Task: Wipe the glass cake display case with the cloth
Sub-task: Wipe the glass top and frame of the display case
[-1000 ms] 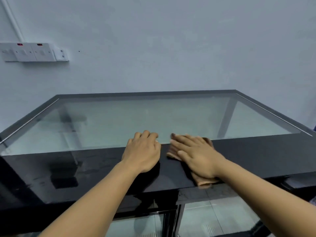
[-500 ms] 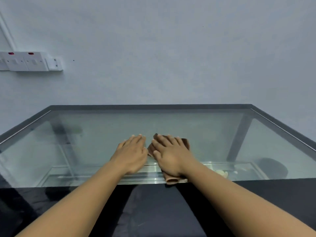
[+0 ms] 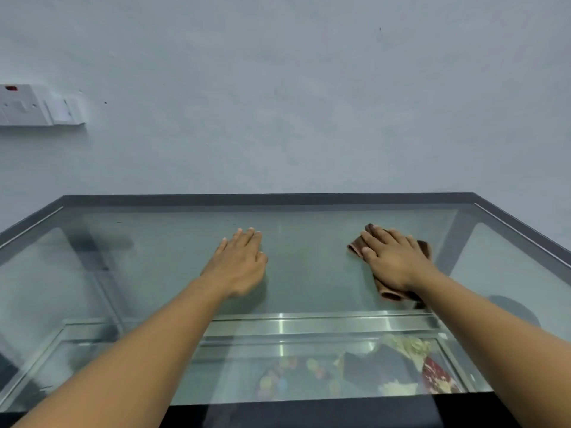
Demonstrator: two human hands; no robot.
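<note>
Cloth (image 3: 390, 294) under right hand (image 3: 394, 261) (flat)

I see a pale grey wall (image 3: 309, 103) filling the top half of my view. At its left edge sits a white socket plate (image 3: 27, 105) with a small red mark in its upper corner, and a white plug (image 3: 66, 109) just beside it on the right. Low in view I make out blurred cakes (image 3: 398, 372), one dark, one pale, one with red, and left of them coloured sweets (image 3: 287, 375).
</note>
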